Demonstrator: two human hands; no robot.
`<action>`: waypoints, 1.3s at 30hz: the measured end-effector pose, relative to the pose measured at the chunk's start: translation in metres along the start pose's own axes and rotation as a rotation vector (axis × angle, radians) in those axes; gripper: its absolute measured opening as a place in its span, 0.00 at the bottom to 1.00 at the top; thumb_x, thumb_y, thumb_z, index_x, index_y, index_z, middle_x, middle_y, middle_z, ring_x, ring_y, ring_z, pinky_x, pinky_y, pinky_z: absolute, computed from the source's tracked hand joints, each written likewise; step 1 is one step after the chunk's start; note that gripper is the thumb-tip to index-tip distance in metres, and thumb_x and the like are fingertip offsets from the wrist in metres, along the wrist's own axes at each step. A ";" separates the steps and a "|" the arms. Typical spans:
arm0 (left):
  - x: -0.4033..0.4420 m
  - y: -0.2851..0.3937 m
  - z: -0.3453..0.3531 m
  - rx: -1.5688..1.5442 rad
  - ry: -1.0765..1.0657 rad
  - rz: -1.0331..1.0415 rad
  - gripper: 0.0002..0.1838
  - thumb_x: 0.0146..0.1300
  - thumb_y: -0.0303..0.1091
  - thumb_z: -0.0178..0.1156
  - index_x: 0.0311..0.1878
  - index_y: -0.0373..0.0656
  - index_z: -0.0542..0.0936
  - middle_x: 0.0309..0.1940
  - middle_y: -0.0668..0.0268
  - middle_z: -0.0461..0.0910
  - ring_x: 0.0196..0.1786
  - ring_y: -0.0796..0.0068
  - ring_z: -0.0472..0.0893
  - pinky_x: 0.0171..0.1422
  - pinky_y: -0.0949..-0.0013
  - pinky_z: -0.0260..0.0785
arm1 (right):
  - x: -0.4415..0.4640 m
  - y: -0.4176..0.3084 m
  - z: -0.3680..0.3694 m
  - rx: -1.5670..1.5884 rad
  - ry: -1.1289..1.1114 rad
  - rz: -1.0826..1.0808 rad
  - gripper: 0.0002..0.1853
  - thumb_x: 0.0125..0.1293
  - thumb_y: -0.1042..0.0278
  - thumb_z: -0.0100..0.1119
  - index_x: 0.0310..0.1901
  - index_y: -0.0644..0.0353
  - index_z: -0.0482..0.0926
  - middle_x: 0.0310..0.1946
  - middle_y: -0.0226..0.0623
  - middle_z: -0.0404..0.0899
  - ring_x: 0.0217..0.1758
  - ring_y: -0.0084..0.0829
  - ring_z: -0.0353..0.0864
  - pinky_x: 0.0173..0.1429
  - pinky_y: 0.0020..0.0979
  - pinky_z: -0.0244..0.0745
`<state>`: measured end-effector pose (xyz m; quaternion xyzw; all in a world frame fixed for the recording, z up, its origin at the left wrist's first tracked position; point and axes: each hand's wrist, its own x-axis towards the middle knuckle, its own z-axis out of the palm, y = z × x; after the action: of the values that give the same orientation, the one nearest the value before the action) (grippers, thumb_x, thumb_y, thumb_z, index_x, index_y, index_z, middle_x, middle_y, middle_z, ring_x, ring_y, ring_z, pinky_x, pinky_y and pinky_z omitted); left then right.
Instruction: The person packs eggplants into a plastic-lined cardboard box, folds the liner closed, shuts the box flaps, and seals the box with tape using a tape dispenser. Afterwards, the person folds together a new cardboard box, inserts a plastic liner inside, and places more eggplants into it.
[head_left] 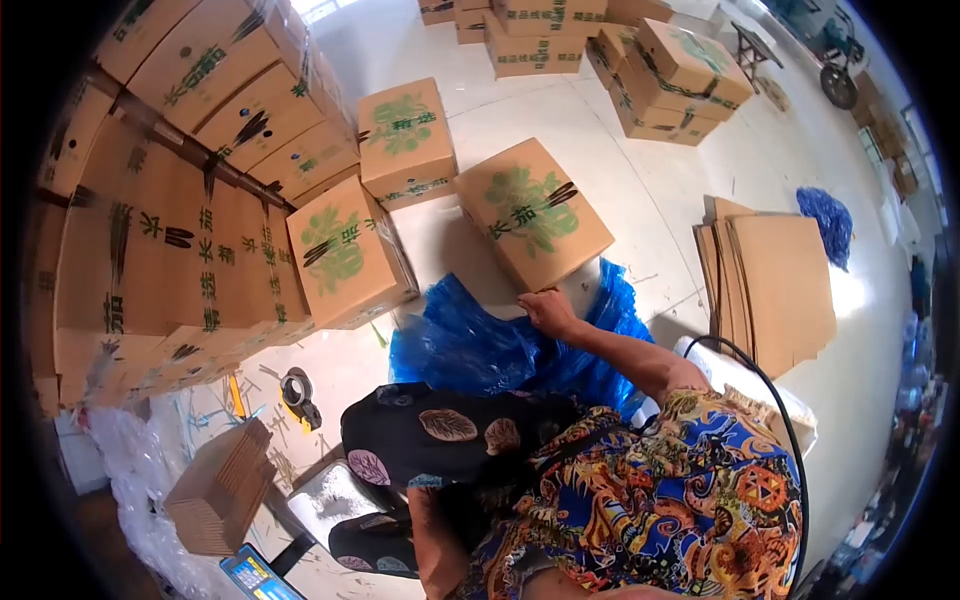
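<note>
My right hand (548,310) is at the near lower edge of a taped cardboard box (535,215), its fingers curled in against that edge. Green plant pictures, dark long shapes and green lettering cover the box top. Crumpled blue plastic sheeting (465,345) lies on the floor under my right forearm, up to the box. My left forearm (437,545) comes in low beside my dark leaf-patterned trousers (450,430); the left hand itself is hidden there.
Stacked printed boxes (170,230) rise on the left, with two more boxes (407,140) (345,250) beside them. Flattened cardboard (780,285) leans at right. A tape dispenser (298,395), folded cardboard (222,485) and a scale display (258,575) are at lower left.
</note>
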<state>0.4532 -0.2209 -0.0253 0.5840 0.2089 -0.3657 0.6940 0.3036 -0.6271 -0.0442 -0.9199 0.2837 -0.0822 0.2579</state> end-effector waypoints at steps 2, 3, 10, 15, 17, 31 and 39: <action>-0.004 0.000 -0.002 -0.002 0.020 -0.009 0.16 0.68 0.29 0.53 0.57 0.36 0.75 0.38 0.64 0.81 0.41 0.75 0.82 0.41 0.73 0.77 | 0.011 0.009 0.008 0.019 0.091 0.021 0.10 0.64 0.65 0.55 0.41 0.57 0.84 0.32 0.50 0.82 0.38 0.50 0.83 0.45 0.47 0.77; -0.005 -0.001 -0.002 0.001 0.030 -0.012 0.16 0.68 0.29 0.53 0.57 0.36 0.75 0.38 0.64 0.81 0.41 0.75 0.82 0.41 0.73 0.77 | 0.028 0.018 0.011 0.020 0.117 0.050 0.10 0.64 0.65 0.55 0.41 0.56 0.84 0.32 0.50 0.82 0.37 0.51 0.83 0.45 0.47 0.77; -0.009 -0.003 0.006 -0.012 0.076 -0.021 0.16 0.68 0.28 0.53 0.57 0.36 0.75 0.37 0.65 0.81 0.41 0.76 0.81 0.41 0.73 0.77 | 0.245 0.085 -0.065 -0.083 0.330 0.495 0.36 0.59 0.56 0.62 0.66 0.61 0.60 0.49 0.55 0.78 0.54 0.58 0.77 0.56 0.53 0.73; -0.009 -0.008 0.007 -0.043 0.077 -0.020 0.16 0.68 0.28 0.53 0.57 0.36 0.75 0.37 0.65 0.81 0.41 0.76 0.81 0.41 0.73 0.77 | 0.255 0.079 -0.054 -0.163 0.001 0.157 0.24 0.61 0.56 0.57 0.56 0.60 0.77 0.50 0.50 0.80 0.54 0.51 0.78 0.60 0.46 0.72; -0.010 -0.010 0.003 -0.052 0.069 -0.011 0.16 0.68 0.27 0.52 0.57 0.36 0.75 0.37 0.65 0.81 0.41 0.76 0.81 0.41 0.73 0.77 | 0.224 0.068 -0.012 -0.138 -0.124 0.148 0.21 0.61 0.55 0.56 0.50 0.61 0.81 0.48 0.50 0.81 0.52 0.49 0.79 0.57 0.43 0.74; -0.088 0.014 0.020 -0.199 0.022 0.111 0.17 0.71 0.23 0.47 0.61 0.31 0.71 0.43 0.58 0.81 0.40 0.71 0.83 0.43 0.76 0.77 | 0.131 -0.063 0.054 0.360 -0.839 0.034 0.19 0.67 0.56 0.58 0.50 0.62 0.79 0.37 0.35 0.81 0.38 0.27 0.81 0.40 0.30 0.77; -0.142 0.027 0.027 -0.193 -0.002 0.178 0.21 0.73 0.37 0.55 0.63 0.36 0.73 0.42 0.67 0.81 0.42 0.76 0.81 0.49 0.71 0.77 | 0.160 -0.199 0.128 0.168 -0.896 -0.831 0.08 0.62 0.67 0.58 0.37 0.63 0.79 0.35 0.39 0.81 0.39 0.36 0.80 0.42 0.33 0.76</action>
<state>0.3778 -0.2084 0.1010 0.5304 0.1898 -0.2817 0.7768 0.5694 -0.5220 -0.0490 -0.8751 -0.2420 0.1965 0.3701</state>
